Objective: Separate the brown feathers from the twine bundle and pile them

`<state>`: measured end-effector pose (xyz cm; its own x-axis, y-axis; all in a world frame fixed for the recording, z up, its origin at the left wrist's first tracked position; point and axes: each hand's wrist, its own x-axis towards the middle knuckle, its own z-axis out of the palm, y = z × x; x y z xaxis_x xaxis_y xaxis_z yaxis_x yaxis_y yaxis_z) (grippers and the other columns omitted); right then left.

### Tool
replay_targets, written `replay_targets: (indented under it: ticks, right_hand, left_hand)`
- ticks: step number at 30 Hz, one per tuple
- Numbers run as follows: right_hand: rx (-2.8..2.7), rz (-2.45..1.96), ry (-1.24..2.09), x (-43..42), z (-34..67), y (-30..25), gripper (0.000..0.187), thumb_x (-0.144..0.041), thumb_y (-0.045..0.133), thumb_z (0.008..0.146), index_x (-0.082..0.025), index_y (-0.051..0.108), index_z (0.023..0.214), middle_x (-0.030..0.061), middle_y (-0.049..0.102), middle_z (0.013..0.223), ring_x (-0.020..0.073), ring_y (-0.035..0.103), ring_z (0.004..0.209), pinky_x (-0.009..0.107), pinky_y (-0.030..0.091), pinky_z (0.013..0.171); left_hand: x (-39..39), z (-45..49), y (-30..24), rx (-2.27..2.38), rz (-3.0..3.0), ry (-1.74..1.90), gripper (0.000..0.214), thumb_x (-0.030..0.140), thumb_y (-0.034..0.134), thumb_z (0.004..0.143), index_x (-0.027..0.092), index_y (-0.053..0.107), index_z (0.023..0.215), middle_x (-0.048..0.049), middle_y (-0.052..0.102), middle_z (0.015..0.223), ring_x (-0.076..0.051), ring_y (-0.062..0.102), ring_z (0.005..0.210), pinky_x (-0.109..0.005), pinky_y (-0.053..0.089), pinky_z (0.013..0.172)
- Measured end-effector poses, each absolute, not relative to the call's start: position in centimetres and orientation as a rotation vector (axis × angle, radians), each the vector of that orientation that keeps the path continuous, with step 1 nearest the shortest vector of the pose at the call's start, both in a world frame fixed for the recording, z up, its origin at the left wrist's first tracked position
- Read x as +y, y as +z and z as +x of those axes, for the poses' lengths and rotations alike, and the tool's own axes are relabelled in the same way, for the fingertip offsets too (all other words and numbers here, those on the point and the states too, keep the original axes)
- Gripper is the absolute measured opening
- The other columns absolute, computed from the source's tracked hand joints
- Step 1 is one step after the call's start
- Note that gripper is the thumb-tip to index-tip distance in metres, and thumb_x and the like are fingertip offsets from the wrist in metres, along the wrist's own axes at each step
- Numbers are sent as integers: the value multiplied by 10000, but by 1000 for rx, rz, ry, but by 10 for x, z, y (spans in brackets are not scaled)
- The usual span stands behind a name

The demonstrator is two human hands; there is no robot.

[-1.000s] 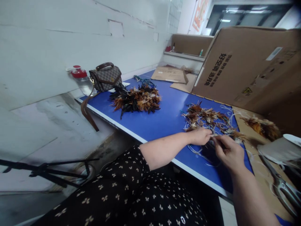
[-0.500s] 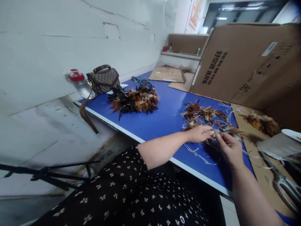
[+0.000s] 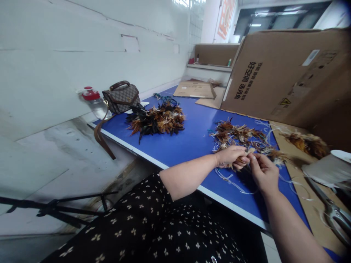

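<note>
My left hand [image 3: 232,157] is closed around a small bunch of feathers [image 3: 251,150], whose pale end sticks out past the fingers. Thumb and fingertips of my right hand [image 3: 263,171] pinch at that same pale end, close against the left. Behind both hands, brown and tan feather bunches [image 3: 236,133] with thin whitish strings lie on the blue table. A loose string [image 3: 233,182] trails on the table below the left hand. The exact spot where the fingers meet is small and partly hidden.
A black and orange feather pile [image 3: 157,118] lies left, near a patterned handbag [image 3: 122,98] and water bottle [image 3: 94,102]. A large cardboard box [image 3: 276,76] stands behind. At right are scissors [image 3: 333,212], a ribbon spool [image 3: 326,168] and more feathers [image 3: 307,143].
My left hand has curled more fully around the feathers. The right hand has shifted slightly left, its fingers still at the pale end. The view has tilted a little.
</note>
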<state>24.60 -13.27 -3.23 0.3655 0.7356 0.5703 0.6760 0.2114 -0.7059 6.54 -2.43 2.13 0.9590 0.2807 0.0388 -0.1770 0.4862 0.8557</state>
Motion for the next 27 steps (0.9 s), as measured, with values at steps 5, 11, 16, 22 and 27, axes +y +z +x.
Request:
replay_targets:
  ticks: [5,11,16,22,27]
  right_hand:
    - [-1381,-1524,24,-134,246,-33,486,-688,668,1114,-239,762,953,-7,623,681,159,513,597,310,434,563]
    - [-1431,-1568,-16,-133,241,-29,477,-676,613,1126,-248,757,974,-11,605,682,175,531,602,328,460,595]
    - [-1456,-1617,-63,-130,232,-27,396,-587,617,1126,-270,700,905,-16,574,660,180,508,587,329,445,595]
    - [-1456,-1650,-115,-126,225,-31,344,-526,594,1125,-261,726,949,15,622,689,199,560,609,338,467,615]
    - [-1464,-1660,-163,-125,227,-41,339,-523,591,1127,-261,745,975,32,671,726,208,598,627,346,499,658]
  left_hand:
    - [-25,70,15,126,1117,365,417,526,857,1019,224,572,971,116,389,692,-58,307,537,-197,251,530]
    - [-17,80,1,321,1524,618,339,458,711,1119,216,622,899,65,517,707,-113,458,642,-278,366,646]
    - [-12,81,-1,480,1763,811,411,323,671,1124,227,535,749,58,487,661,-132,430,687,-311,332,698]
    - [-10,84,0,569,1724,881,304,332,710,1094,206,668,820,41,541,688,-148,489,735,-292,425,743]
    - [-8,89,-4,546,1672,832,290,407,708,1112,176,735,939,45,574,719,-135,504,720,-280,436,724]
